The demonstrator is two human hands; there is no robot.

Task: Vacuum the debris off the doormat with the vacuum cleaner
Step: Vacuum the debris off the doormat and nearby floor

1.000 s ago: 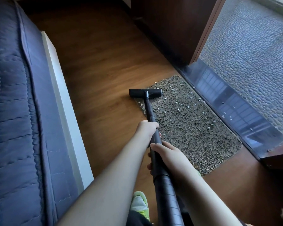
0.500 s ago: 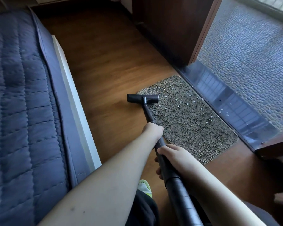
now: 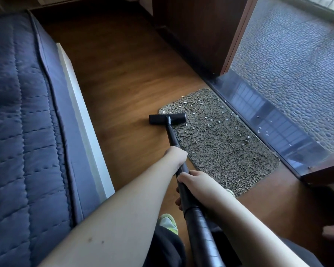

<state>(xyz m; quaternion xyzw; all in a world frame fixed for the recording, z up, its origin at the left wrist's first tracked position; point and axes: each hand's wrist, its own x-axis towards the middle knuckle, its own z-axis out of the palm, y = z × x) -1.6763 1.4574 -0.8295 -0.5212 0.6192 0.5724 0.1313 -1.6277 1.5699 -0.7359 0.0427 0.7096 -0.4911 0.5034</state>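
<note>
Blue quilted mattress (image 3: 17, 132) along the left. Vacuum wand (image 3: 181, 182), judged rigid, light and smooth, is gripped by the left hand (image 3: 175, 156) forward and the right hand (image 3: 196, 183) just behind. Nozzle (image 3: 167, 118) is set half on the wooden floor (image 3: 123, 83), half on the shaggy doormat (image 3: 220, 143); pale debris (image 3: 208, 124) is scattered rightward to the glossy threshold (image 3: 278, 128).

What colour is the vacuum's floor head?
Black, seen in the head view: the floor head at the doormat's edge.

Your left hand (image 3: 175, 155) and right hand (image 3: 196, 183) grip the wand (image 3: 174, 140); its nozzle (image 3: 167, 118) straddles the mat's (image 3: 224, 147) left edge, white debris (image 3: 208, 124) scattered beyond.
</note>
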